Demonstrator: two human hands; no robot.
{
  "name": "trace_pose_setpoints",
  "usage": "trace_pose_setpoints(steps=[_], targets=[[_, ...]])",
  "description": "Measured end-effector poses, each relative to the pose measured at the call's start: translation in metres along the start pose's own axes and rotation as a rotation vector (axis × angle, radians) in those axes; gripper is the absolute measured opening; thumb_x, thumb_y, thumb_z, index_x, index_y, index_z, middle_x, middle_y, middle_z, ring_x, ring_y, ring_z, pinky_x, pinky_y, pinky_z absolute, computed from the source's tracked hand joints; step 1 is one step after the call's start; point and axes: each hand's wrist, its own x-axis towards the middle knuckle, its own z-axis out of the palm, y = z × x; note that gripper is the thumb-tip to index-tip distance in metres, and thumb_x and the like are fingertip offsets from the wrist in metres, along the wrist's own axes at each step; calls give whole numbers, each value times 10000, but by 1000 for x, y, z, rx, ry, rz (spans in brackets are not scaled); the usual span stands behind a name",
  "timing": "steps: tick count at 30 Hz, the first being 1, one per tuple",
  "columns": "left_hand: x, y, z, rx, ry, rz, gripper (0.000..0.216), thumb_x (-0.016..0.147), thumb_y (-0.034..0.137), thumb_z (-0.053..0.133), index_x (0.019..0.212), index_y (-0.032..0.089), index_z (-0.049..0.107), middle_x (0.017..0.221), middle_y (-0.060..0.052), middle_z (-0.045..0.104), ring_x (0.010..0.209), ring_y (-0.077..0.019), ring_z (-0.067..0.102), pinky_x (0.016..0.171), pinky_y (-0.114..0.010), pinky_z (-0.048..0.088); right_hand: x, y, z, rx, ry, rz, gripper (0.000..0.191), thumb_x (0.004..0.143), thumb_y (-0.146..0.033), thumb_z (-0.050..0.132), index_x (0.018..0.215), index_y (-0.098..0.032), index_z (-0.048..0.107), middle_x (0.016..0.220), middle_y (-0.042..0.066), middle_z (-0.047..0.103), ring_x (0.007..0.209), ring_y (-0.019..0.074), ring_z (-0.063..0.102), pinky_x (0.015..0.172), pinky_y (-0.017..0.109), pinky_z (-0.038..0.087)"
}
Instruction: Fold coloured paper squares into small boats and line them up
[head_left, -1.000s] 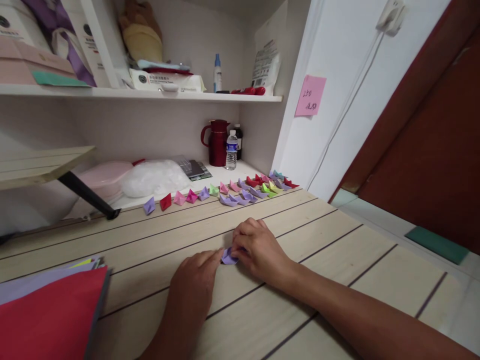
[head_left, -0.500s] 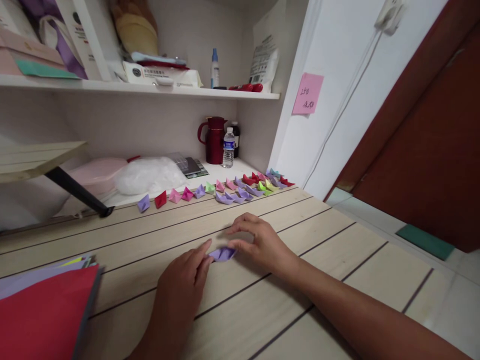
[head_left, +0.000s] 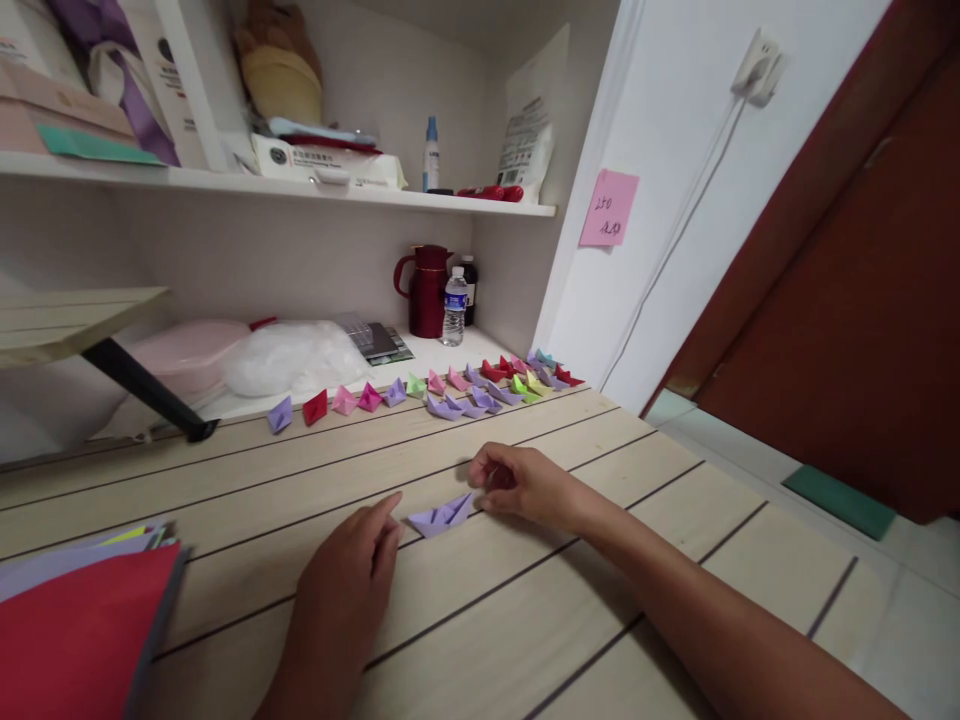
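A purple folded paper boat [head_left: 442, 515] lies on the wooden tabletop between my two hands. To its left is my left hand [head_left: 352, 560], index finger stretched out, with a small gap to the boat's pointed end. My right hand [head_left: 525, 485] rests at the boat's other end, its fingers loosely bent and the thumb apart from them. Neither hand holds the boat. Along the back edge of the table stand several more paper boats, among them a red boat [head_left: 315, 407], a magenta boat [head_left: 370, 397] and a purple boat [head_left: 280, 414].
A stack of coloured paper [head_left: 82, 620], red on top, lies at the left. Behind the boats, a dark red jug [head_left: 428, 295] and a water bottle [head_left: 454, 310] stand beneath a white shelf [head_left: 337, 192]. A black bracket [head_left: 150, 385] holds a raised board at left.
Both hands have drawn away from the purple boat, the left one leftward and the right one rightward. The right fingers are more curled. The view has shifted slightly.
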Motion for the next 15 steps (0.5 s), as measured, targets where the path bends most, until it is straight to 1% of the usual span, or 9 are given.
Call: trace_pose_setpoints(steps=[2,4,8,12,15], targets=[[-1,0,2,10,-3,33,351,901,220,456,1184,230,663,921,-15,752,827,-177,696,677,-291,521,1,-2,4,6,9,0,180,718,-99,692,864,-177,621,737,-38,616,644,102,535,578,195,420],[-1,-1,4,16,-10,82,344,904,202,458,1173,221,671,951,-23,755,864,-182,694,713,-301,526,1,-2,7,7,21,1,141,717,-115,697,818,-174,618,679,-47,589,624,104,518,561,193,400],[0,-2,6,29,-8,156,336,921,193,452,1164,232,681,1009,-28,759,928,-195,690,805,-335,529,1,0,10,14,26,-20,98,742,-132,679,818,-171,633,699,-33,614,636,112,538,578,200,414],[1,0,5,18,-11,190,331,913,185,468,1148,259,689,979,-12,762,904,-190,695,795,-332,539,1,-2,11,-2,6,-70,62,774,-111,649,792,-169,661,715,-16,644,654,121,573,615,210,440],[1,1,4,8,-18,195,324,898,184,483,1122,268,702,959,-13,765,883,-199,698,792,-349,548,0,-7,10,-37,-3,-117,107,776,-79,639,776,-177,684,758,-3,673,697,133,604,651,219,455]])
